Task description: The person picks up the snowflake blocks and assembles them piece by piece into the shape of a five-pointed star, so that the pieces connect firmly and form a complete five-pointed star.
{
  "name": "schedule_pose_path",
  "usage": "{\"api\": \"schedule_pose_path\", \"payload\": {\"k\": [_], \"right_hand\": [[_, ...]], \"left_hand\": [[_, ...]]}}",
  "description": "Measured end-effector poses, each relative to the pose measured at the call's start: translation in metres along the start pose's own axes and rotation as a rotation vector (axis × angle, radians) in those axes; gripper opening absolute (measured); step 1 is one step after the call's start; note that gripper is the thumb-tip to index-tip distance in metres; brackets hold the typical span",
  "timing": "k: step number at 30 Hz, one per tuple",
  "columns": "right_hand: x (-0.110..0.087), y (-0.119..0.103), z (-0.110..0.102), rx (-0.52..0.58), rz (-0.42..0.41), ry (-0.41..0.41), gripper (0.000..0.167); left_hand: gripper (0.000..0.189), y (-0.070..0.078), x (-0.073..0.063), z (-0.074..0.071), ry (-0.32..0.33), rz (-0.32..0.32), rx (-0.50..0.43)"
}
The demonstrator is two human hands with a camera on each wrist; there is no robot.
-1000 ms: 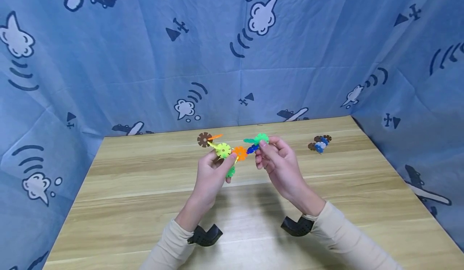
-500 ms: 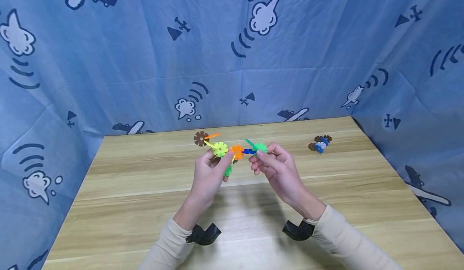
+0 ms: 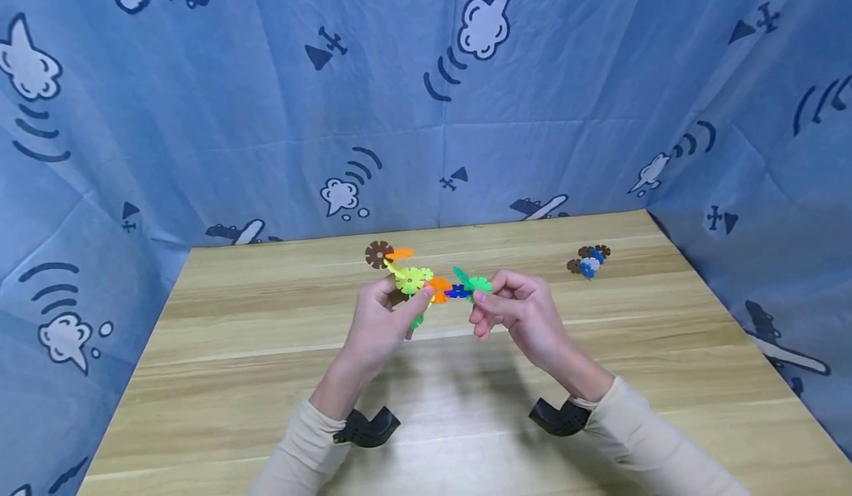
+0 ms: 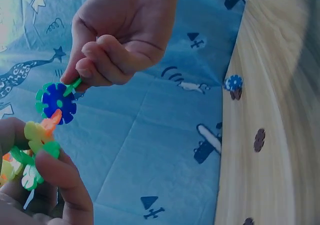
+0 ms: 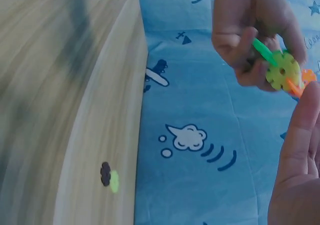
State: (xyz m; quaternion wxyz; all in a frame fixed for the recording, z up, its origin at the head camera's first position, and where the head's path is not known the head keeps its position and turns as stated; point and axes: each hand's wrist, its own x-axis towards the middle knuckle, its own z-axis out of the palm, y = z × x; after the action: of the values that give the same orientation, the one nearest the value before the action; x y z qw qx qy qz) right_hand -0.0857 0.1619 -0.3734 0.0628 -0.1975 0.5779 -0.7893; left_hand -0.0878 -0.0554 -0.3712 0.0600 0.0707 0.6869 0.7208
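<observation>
My left hand (image 3: 381, 322) grips a cluster of notched plastic building discs: a yellow-green disc (image 3: 407, 282), an orange disc (image 3: 439, 290), a brown disc (image 3: 379, 253) at its far left and green ones lower down. Between thumb and fingers, my right hand (image 3: 529, 311) pinches a green building disc (image 3: 482, 284). A dark blue disc (image 4: 59, 103) joins this green disc, and its lower edge meets the orange disc (image 4: 52, 121) in the left wrist view. Both hands are raised over the table's middle. Part of the cluster is hidden behind the left fingers.
A small pile of brown, blue and white discs (image 3: 589, 262) lies at the back right of the wooden table (image 3: 266, 378). The left wrist view shows another brown disc (image 4: 259, 140) lying on it. A blue printed curtain (image 3: 399, 75) rises behind.
My right hand has come down slightly with the green and blue discs. The blue disc, tilted before, now lies level beside the orange disc. The left hand holds its cluster with small shifts.
</observation>
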Motion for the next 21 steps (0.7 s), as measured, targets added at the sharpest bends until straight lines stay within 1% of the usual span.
{"api": "schedule_pose_path", "payload": {"k": [3,6,10,13,17,21], "right_hand": [[-0.001,0.0,-0.004,-0.04,0.023,0.0,0.023],[-0.003,0.002,-0.007,-0.072,0.045,-0.004,0.021],[-0.004,0.004,-0.011,-0.153,0.066,-0.017,0.016],[-0.005,0.004,-0.012,-0.246,0.095,-0.031,0.012],[-0.006,0.004,-0.012,-0.348,0.113,-0.047,0.017],[-0.006,0.005,-0.013,-0.398,0.096,-0.043,0.016]], "left_hand": [[0.024,-0.004,0.0,0.001,-0.025,-0.013,-0.002],[0.024,-0.007,0.0,0.002,-0.036,-0.023,-0.004],[0.024,-0.008,0.0,0.002,-0.045,-0.006,0.005],[0.025,-0.008,0.0,0.001,-0.048,0.018,-0.002],[0.026,-0.009,0.0,0.001,-0.051,0.031,-0.021],[0.024,-0.01,0.001,0.002,-0.052,0.034,-0.031]]}}
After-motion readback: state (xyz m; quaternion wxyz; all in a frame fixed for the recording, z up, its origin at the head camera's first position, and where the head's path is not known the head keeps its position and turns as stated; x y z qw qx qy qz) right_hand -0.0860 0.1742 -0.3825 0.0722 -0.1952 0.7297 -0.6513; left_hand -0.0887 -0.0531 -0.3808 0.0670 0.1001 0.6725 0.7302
